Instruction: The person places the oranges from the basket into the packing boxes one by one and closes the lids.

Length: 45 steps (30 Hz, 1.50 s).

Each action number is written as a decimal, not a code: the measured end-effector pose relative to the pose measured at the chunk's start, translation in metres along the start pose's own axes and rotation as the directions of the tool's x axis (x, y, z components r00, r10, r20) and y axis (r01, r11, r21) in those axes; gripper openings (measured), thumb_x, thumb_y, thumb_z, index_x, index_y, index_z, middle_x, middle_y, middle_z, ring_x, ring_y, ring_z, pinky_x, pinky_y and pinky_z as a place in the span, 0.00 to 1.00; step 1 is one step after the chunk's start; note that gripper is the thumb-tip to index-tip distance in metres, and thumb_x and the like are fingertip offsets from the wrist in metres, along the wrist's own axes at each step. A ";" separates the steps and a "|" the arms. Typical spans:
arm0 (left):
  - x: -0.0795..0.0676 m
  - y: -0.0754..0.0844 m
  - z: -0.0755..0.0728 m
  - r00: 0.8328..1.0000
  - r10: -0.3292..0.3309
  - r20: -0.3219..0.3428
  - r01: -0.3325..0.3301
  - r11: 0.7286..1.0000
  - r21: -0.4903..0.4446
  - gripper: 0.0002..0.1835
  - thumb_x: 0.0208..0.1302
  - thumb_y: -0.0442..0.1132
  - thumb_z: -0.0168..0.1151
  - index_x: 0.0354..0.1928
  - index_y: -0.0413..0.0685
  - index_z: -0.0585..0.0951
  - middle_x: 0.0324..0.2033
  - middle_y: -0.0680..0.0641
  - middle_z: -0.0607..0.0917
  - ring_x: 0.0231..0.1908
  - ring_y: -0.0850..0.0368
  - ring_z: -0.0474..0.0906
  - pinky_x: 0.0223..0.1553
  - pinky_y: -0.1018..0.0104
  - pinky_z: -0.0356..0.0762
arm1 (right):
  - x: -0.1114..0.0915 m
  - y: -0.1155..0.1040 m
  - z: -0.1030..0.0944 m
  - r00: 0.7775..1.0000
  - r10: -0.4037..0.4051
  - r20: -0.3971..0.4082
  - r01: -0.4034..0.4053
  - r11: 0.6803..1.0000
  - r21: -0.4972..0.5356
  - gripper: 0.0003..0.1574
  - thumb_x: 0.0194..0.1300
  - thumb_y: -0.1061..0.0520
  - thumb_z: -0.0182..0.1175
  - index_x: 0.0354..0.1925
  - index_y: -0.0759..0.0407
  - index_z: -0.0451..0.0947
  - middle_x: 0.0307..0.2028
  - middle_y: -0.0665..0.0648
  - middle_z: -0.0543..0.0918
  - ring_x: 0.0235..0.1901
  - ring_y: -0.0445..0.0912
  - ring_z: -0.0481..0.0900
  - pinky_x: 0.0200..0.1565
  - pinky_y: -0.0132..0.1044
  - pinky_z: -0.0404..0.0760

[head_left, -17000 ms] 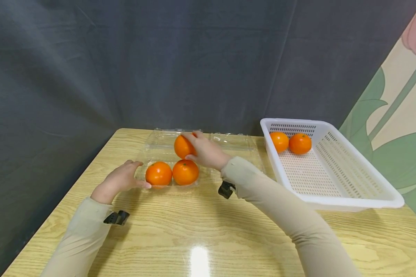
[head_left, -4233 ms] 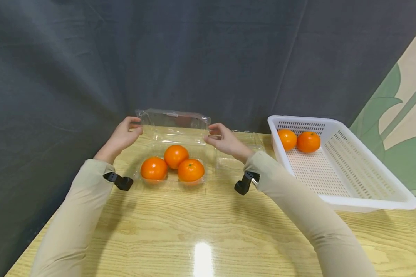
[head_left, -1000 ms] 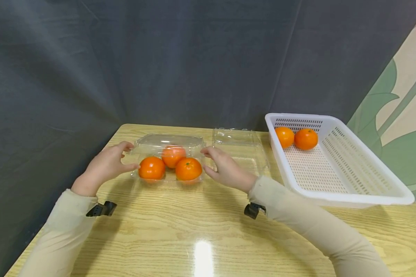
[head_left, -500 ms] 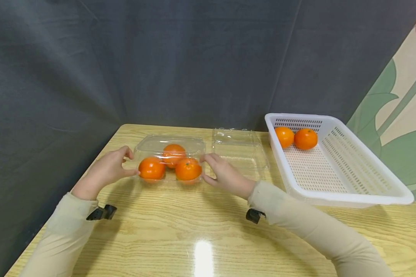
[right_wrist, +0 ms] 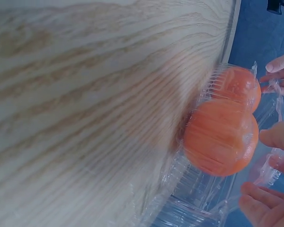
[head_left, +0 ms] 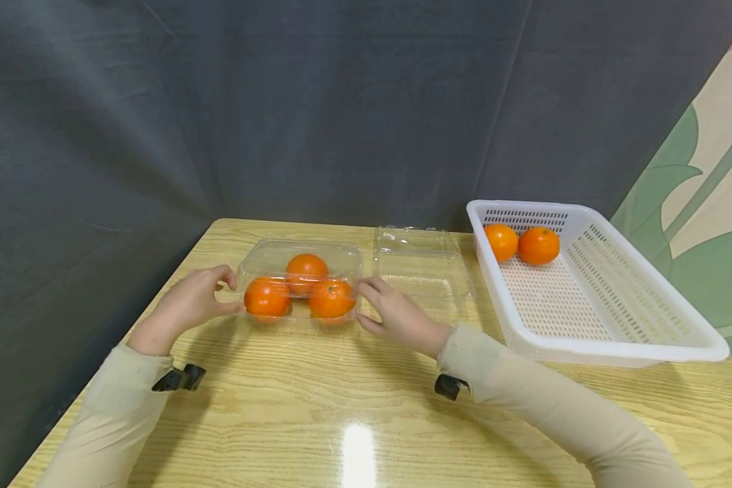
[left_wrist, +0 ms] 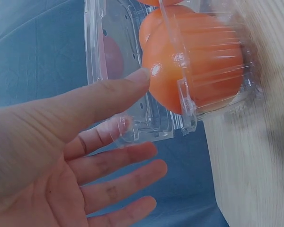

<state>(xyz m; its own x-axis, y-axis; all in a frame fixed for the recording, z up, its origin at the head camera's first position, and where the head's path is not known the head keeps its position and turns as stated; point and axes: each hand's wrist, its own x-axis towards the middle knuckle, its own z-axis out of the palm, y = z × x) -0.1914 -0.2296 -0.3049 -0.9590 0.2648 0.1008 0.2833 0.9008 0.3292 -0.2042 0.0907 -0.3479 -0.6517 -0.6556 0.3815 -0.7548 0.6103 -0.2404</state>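
Three oranges (head_left: 306, 272) sit in a clear plastic clamshell box (head_left: 300, 318) on the wooden table. Its hinged lid (head_left: 265, 255) slants forward over them, partway down, with a gap at the front. At the left end is my left hand (head_left: 190, 303). Its index fingertip lies behind the lid's corner and the thumb is by the front rim, close to an orange (left_wrist: 168, 71); the other fingers extend loosely. My right hand (head_left: 400, 313) mirrors this at the right end, index finger against the lid corner and thumb near the base rim beside an orange (right_wrist: 221, 137).
A second clear clamshell box (head_left: 423, 271) stands unfolded just right of the first, behind my right hand. Further right, a white perforated basket (head_left: 610, 349) holds two oranges (head_left: 538, 245). A dark curtain (head_left: 354, 108) hangs behind the table's far edge.
Since the earliest frame, the third orange has been set down and the right hand has let it go. The lid was raised, then tipped forward; both hands followed it down towards the front.
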 end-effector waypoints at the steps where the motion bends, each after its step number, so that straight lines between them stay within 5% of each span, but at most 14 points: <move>1: 0.000 0.000 0.000 1.000 -0.001 0.004 0.001 1.000 0.000 0.16 0.51 0.40 0.70 0.35 0.40 0.74 0.38 0.35 0.83 0.42 0.36 0.79 0.42 0.47 0.77 | 0.000 0.000 0.000 1.000 -0.002 0.003 0.002 1.000 -0.001 0.22 0.60 0.59 0.62 0.52 0.64 0.71 0.52 0.65 0.76 0.49 0.53 0.80 0.46 0.38 0.82; 26: -0.001 -0.007 0.013 0.999 -0.006 0.041 0.006 1.000 0.012 0.12 0.48 0.39 0.72 0.29 0.46 0.77 0.32 0.42 0.84 0.28 0.51 0.75 0.34 0.57 0.73 | -0.009 0.002 0.010 0.998 -0.065 0.020 0.067 0.990 -0.122 0.29 0.59 0.57 0.64 0.57 0.63 0.70 0.51 0.64 0.75 0.38 0.50 0.83 0.38 0.35 0.84; 45: -0.005 -0.006 0.022 0.999 -0.004 -0.035 0.007 0.997 0.078 0.10 0.49 0.38 0.71 0.30 0.47 0.77 0.38 0.40 0.84 0.29 0.51 0.75 0.29 0.58 0.73 | -0.007 0.000 0.011 0.993 -0.114 -0.002 0.109 0.953 -0.283 0.16 0.57 0.60 0.65 0.46 0.57 0.78 0.42 0.55 0.79 0.41 0.46 0.80 0.41 0.33 0.82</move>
<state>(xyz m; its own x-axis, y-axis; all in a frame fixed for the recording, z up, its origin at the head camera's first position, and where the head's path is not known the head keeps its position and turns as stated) -0.1885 -0.2286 -0.3284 -0.9596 0.2486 0.1321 0.2753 0.9268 0.2554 -0.2000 0.0903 -0.3600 -0.5611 -0.7199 0.4085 -0.7688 0.6362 0.0652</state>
